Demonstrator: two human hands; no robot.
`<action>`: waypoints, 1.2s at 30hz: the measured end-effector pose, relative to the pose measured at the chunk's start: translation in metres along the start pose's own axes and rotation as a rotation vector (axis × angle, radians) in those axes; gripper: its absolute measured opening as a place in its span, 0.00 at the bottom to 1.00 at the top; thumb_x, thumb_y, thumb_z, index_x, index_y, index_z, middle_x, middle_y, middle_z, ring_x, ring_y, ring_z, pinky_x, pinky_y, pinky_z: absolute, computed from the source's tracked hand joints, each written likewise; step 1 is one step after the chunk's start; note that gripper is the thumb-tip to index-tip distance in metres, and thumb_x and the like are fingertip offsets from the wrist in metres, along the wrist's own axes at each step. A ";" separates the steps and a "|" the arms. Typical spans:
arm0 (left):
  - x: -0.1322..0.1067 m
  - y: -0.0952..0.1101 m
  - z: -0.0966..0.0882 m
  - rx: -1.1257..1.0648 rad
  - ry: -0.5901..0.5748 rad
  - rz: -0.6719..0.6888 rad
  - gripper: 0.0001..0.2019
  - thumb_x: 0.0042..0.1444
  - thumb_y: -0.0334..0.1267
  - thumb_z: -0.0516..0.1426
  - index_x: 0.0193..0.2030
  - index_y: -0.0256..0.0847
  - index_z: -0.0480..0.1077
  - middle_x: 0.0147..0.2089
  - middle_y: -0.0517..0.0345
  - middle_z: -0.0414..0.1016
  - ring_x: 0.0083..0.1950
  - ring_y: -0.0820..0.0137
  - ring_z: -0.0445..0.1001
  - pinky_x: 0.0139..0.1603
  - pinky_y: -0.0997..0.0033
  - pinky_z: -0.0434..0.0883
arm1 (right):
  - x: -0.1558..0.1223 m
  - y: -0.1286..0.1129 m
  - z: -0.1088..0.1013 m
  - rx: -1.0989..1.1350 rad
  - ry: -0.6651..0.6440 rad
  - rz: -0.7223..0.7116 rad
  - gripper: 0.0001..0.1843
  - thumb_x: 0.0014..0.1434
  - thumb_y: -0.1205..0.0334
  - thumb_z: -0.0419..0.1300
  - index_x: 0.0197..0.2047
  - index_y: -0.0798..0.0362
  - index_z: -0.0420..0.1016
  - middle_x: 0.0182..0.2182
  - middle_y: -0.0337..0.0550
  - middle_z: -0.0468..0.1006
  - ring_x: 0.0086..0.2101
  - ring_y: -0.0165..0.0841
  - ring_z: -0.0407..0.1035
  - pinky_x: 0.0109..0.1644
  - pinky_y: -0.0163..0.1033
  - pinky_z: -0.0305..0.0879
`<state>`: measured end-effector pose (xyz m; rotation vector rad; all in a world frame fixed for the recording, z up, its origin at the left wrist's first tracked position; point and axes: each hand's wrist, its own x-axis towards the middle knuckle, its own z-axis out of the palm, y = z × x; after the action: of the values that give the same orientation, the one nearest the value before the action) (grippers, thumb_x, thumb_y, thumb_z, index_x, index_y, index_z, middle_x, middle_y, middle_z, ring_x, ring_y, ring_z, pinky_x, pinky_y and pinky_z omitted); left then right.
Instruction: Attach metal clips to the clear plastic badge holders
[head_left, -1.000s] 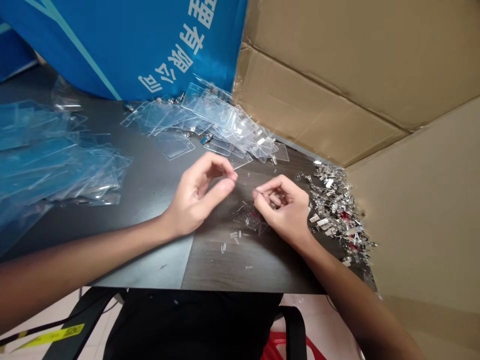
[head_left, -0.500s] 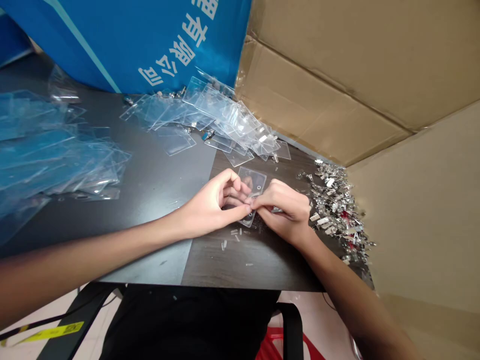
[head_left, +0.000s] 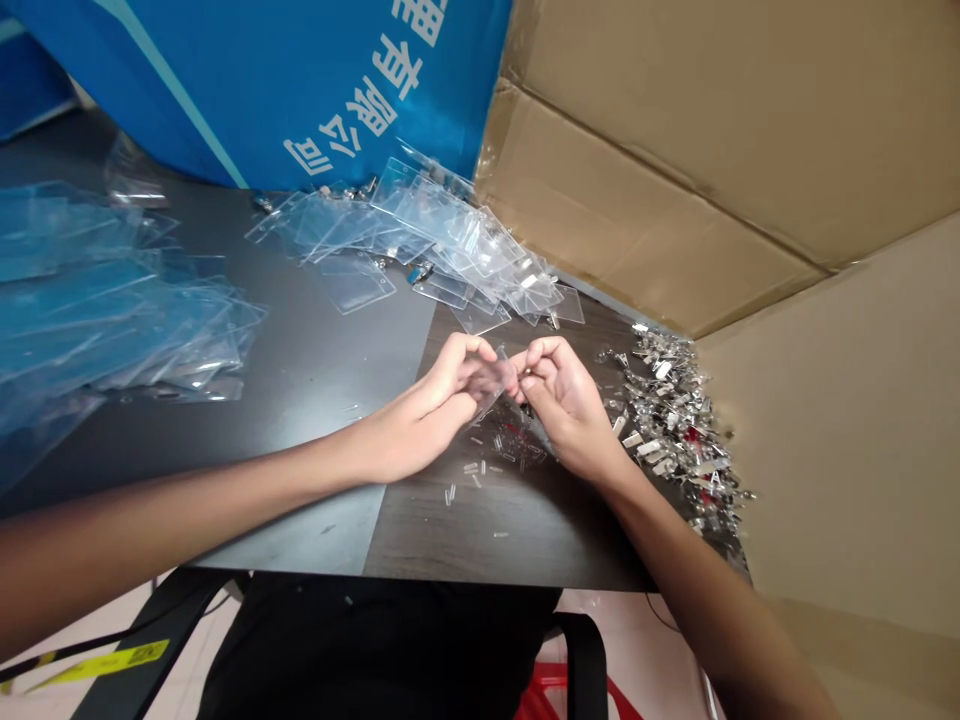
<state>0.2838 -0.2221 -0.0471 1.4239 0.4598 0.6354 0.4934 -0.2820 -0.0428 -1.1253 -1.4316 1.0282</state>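
Observation:
My left hand [head_left: 454,390] is closed on a clear plastic badge holder [head_left: 493,388], which is tilted nearly edge-on between the fingers and thumb. My right hand [head_left: 559,395] meets it at the holder's right edge, thumb and fingers pinched together. A small, dark, shiny bit shows at those fingertips, too small to name. Beneath the hands, several tiny clear plastic pieces [head_left: 471,468] lie scattered on the dark table.
A heap of metal clips [head_left: 671,410] lies at the right, by a cardboard wall [head_left: 840,420]. Badge holders with clips [head_left: 450,230] are piled at the back, before a blue printed panel [head_left: 315,80]. More clear holders [head_left: 135,320] are stacked at the left.
The badge holder has turned from facing me to nearly edge-on. My right hand has rolled, showing more of its palm side, and its fingers have shifted to the holder's edge.

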 end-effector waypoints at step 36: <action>-0.002 -0.001 0.004 0.402 0.242 0.161 0.29 0.68 0.28 0.57 0.75 0.43 0.68 0.60 0.45 0.79 0.58 0.60 0.83 0.61 0.52 0.85 | -0.008 -0.013 0.010 0.016 0.019 0.255 0.18 0.56 0.49 0.83 0.35 0.52 0.85 0.26 0.40 0.84 0.27 0.32 0.79 0.34 0.36 0.75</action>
<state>0.2854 -0.2263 -0.0481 1.7849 0.6968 0.8864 0.4828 -0.2931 -0.0326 -1.3267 -1.2846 1.2009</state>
